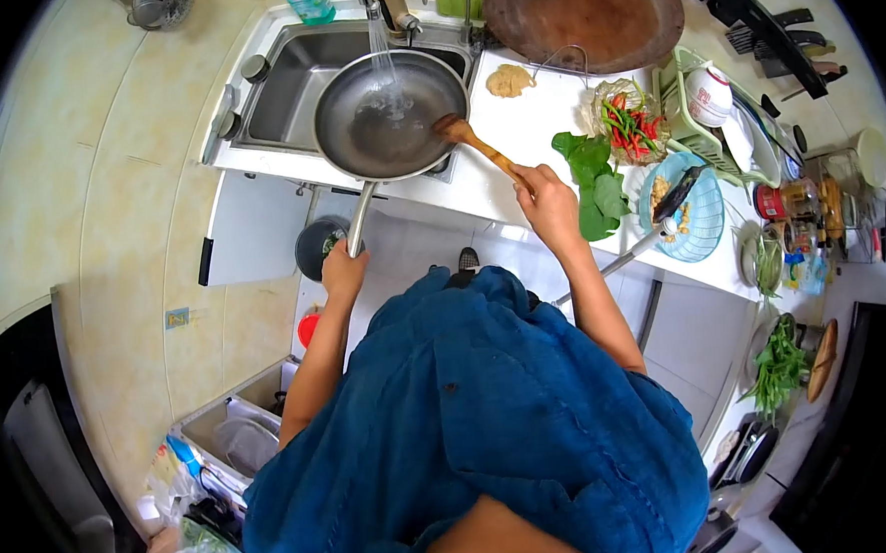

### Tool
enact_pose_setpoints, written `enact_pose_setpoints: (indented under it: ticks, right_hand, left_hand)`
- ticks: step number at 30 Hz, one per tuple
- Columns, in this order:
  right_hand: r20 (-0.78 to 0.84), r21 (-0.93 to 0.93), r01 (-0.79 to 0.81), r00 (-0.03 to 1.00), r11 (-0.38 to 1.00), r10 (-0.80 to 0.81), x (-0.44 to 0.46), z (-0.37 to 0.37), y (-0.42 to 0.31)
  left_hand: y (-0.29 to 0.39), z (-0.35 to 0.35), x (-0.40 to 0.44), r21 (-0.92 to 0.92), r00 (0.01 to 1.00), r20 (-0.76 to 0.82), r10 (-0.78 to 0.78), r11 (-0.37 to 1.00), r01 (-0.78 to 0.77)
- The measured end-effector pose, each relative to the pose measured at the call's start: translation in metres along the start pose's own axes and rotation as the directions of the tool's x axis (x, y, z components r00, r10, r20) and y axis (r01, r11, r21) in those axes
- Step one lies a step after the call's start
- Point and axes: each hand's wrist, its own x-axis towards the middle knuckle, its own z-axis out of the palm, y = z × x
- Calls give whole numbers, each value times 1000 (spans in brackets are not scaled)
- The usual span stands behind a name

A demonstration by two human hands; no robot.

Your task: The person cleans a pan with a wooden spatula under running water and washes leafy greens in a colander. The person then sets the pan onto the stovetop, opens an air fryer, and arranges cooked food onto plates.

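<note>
My left hand (344, 272) is wrapped round the metal handle of a frying pan (340, 132), which is over the sink (288, 94). Water runs from the faucet (370, 2) into the pan and splashes in its middle. In my right hand (547, 203) is a wooden spatula (487, 152), its broad head at the pan's right rim. Whether the head touches the rim I cannot tell. Green leaves (594, 178) lie on the counter to the right of my right hand.
Right of the sink, the white counter (499, 193) holds a glass bowl of red and green chilies (633, 124), a blue basket (701, 225) and a dish rack (702, 143). A large brown round board (585, 14) stands behind. Below the pan is a dark bin (311, 248) beside an open cabinet door (255, 231).
</note>
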Motion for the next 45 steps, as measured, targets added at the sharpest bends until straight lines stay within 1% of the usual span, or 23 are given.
enact_pose_setpoints:
  ticks: [1, 4, 7, 10, 13, 14, 16, 19, 22, 23, 26, 29, 32, 35, 38, 39, 42, 43, 45]
  right_hand:
    - [-8, -1, -9, 1000, 1000, 9, -7, -3, -4]
    - [-35, -2, -24, 999, 1000, 24, -29, -7, -13]
    - [-64, 5, -45, 997, 999, 45, -55, -6, -27]
    - [-74, 9, -85, 994, 996, 85, -82, -3, -44]
    - [-83, 77, -75, 993, 994, 82, -105, -2, -60]
    - [-77, 102, -74, 994, 992, 82, -112, -3, -64]
    - [-69, 155, -63, 995, 986, 74, -117, -7, -71]
    - [-102, 143, -38, 993, 989, 53, -116, -13, -76]
    - [-182, 198, 21, 983, 980, 15, -103, -17, -79]
    - [-184, 205, 33, 983, 978, 5, -96, -20, -80]
    - [-185, 219, 51, 983, 974, -10, -73, -25, -80]
    - [-178, 244, 59, 984, 968, -15, -48, -23, -75]
    - [-165, 296, 90, 985, 951, -41, -24, -18, -68]
    - [-135, 316, 110, 988, 942, -70, -2, -14, -60]
    - [-102, 322, 112, 991, 940, -83, 18, -10, -51]
    - [-95, 326, 114, 992, 939, -87, 23, -8, -48]
    - [-69, 303, 133, 991, 944, -117, 36, -1, -35]
    - [-58, 290, 139, 990, 947, -128, 38, 2, -32]
    - [-37, 288, 115, 993, 951, -109, 41, 7, -29]
  left_hand:
    - [-3, 1, -1, -5, 1000, 2, 9, 1000, -9]
    - [-7, -4, -8, -29, 997, 69, -29, 999, 31]
    - [-25, 1, -10, 0, 997, 73, -18, 1000, 19]
    - [-46, -2, -15, -112, 994, 103, -25, 993, 37]
    - [-70, -15, 1, -165, 987, 155, 41, 986, -15]
    - [-94, -3, 19, -258, 983, 175, 47, 966, 0]
    - [-80, -32, 20, -488, 944, 330, 16, 859, 156]
    - [-65, -73, 26, -618, 871, 488, 60, 728, 296]
    - [-50, -101, 38, -613, 783, 622, 10, 628, 479]
    - [-49, -106, 43, -626, 755, 655, 32, 582, 518]
    - [-48, -112, 58, -633, 695, 716, 55, 471, 615]
    - [-39, -120, 65, -631, 668, 740, 75, 420, 652]
    - [-27, -121, 65, -630, 684, 728, 43, 436, 643]
    - [-17, -113, 60, -610, 748, 662, -40, 552, 569]
    - [-8, -100, 49, -577, 832, 551, -69, 689, 439]
    - [-6, -94, 45, -575, 869, 488, -79, 720, 388]
    - [-4, -75, 34, -511, 921, 376, -103, 806, 299]
    - [-12, -68, 35, -439, 911, 393, -127, 844, 307]
    - [-12, -63, 26, -203, 963, 251, -99, 967, 152]
